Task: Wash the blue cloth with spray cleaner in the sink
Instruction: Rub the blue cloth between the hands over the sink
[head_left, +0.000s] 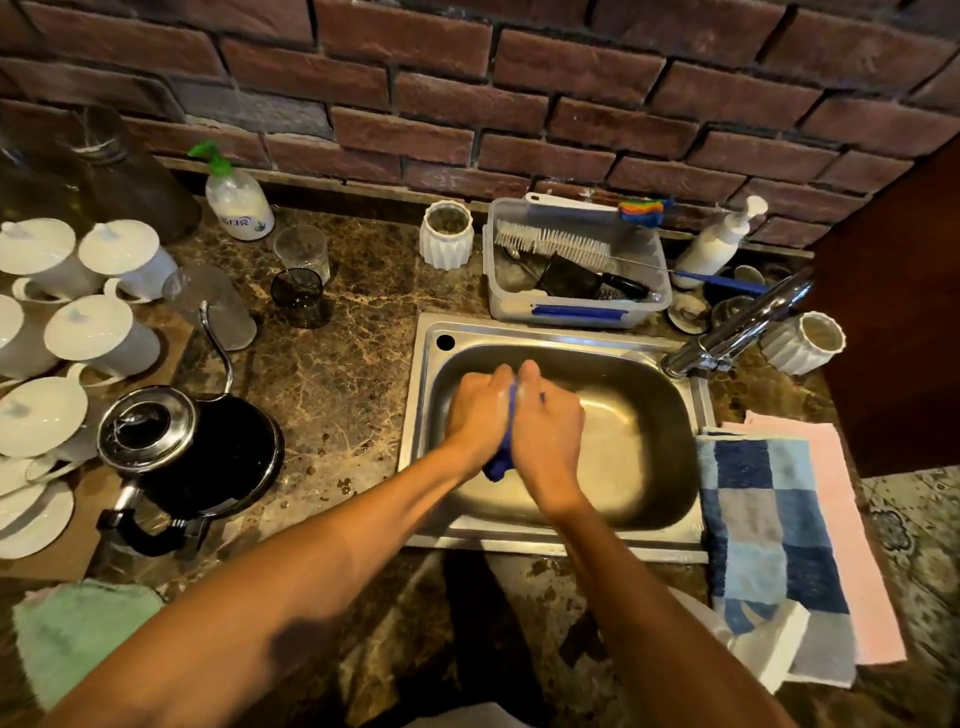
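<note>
- I am looking down at a steel sink (550, 538) set into a dark marbled desk (332, 374), with a brick wall behind it.
- Both my hands are hanging over the sink basin, pressed close together, with the blue cloth (501, 457) squeezed between them.
- My left hand (480, 413) is curling its fingers shut around the cloth from the left side; my right hand (550, 431) is closing on it from the right, knuckles up.
- The cloth is bunched into a narrow roll. Its long axis is running from near me toward the wall, tilting slightly to the right at the far end.
- Only thin strips of it are showing: a blue edge between the thumbs (511, 397) and a rounded lump poking out below the wrists, pointing back toward me.
- A chrome tap (743, 327) is reaching in from the sink's right rear corner; I cannot tell whether water is running.
- A checked blue towel (769, 525) is lying on the desk just right of the sink, overlapping a pink cloth (841, 525).
- A clear tub (576, 265) holding brushes is sitting just behind the sink.
- A soap bottle with a green pump (236, 200) is standing near the wall at the left, well apart from the sink.
- A steel kettle (156, 436) and white lidded cups (101, 332) are crowding the desk at the left.
- A green cloth (78, 634) is lying at the near left edge.
</note>
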